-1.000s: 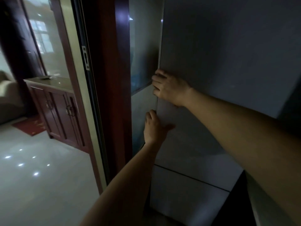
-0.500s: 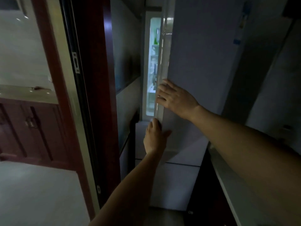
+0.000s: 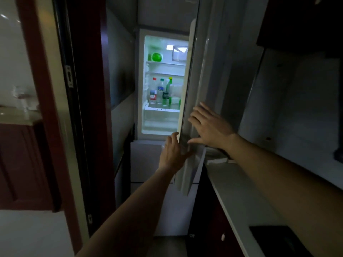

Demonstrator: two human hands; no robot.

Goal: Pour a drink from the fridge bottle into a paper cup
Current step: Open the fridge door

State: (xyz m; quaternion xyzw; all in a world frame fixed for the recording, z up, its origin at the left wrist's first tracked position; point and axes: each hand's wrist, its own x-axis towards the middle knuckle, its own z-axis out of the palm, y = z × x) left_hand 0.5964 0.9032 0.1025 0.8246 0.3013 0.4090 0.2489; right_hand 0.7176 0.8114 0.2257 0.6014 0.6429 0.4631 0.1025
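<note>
The left hand (image 3: pixel 171 152) lays straight fingers against the edge of the open fridge door (image 3: pixel 194 86), the right hand (image 3: pixel 210 127) lies spread flat on its outer face, and three bottles (image 3: pixel 160 92) stand on a lit shelf inside.

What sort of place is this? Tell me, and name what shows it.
Probably a home kitchen: a lit open fridge holding bottles, with a white countertop over dark cabinets beside it.
</note>
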